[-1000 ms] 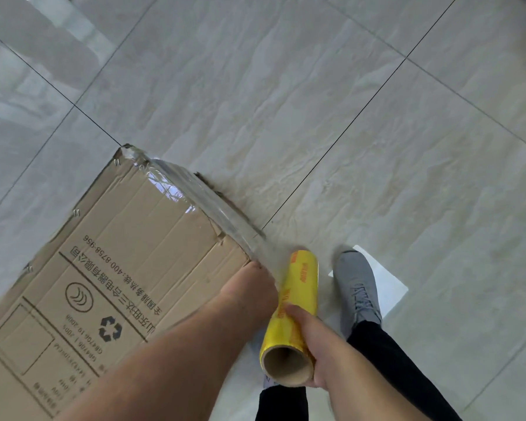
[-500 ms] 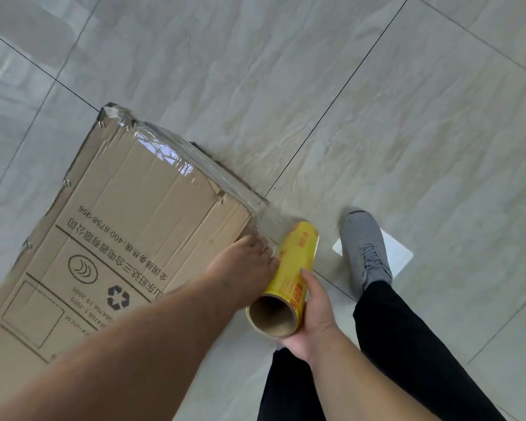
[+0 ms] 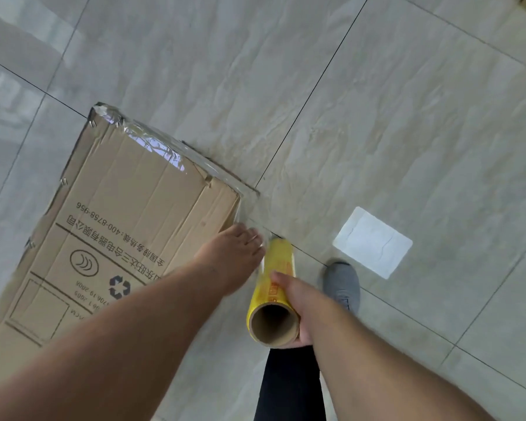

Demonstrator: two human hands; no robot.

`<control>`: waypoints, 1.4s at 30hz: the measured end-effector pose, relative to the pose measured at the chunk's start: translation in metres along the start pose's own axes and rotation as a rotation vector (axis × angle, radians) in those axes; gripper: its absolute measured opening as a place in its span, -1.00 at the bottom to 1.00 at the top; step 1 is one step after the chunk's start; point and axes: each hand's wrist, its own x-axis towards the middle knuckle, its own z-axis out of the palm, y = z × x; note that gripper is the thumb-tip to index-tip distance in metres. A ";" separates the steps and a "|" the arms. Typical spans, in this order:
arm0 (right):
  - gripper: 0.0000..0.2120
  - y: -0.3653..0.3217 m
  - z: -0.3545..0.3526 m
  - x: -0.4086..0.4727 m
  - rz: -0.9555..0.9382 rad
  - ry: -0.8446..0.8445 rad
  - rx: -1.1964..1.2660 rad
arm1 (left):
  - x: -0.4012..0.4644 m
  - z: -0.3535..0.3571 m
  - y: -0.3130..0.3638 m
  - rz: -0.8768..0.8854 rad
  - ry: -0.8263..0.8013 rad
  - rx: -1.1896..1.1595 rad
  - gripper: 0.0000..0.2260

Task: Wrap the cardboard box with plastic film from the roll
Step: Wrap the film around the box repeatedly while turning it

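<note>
A large brown cardboard box (image 3: 128, 214) with black print stands on the tiled floor at the left. Clear plastic film (image 3: 164, 147) covers its far side and runs round the near right corner. My left hand (image 3: 234, 256) lies flat against that corner, fingers spread, pressing the film. My right hand (image 3: 295, 302) grips the yellow film roll (image 3: 275, 287) just right of the corner, with its open cardboard core facing me. A short stretch of film runs from the roll to the box.
A white paper sheet (image 3: 372, 241) lies on the floor to the right. My grey shoe (image 3: 342, 284) and black trouser leg (image 3: 289, 387) are right beneath the roll. Pale floor tiles with dark joints surround the box.
The view has swung, so the box sits lower. My foot stepped back off the white sheet. The roll stays at the box corner, and my left hand still presses there.
</note>
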 end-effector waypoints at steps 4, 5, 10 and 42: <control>-0.32 -0.005 0.030 0.007 -0.053 -0.004 0.007 | -0.013 0.014 0.006 -0.039 -0.047 -0.024 -0.48; -0.33 -0.002 0.034 0.007 -0.050 -0.033 0.068 | -0.016 0.017 0.009 -0.052 -0.048 -0.044 -0.48; -0.33 0.038 0.024 0.017 -0.086 -0.256 0.595 | -0.019 0.012 0.023 -0.052 -0.012 -0.060 -0.46; -0.29 0.117 0.119 0.066 -0.105 -0.408 0.741 | -0.075 0.070 0.027 0.095 -0.073 0.339 -0.46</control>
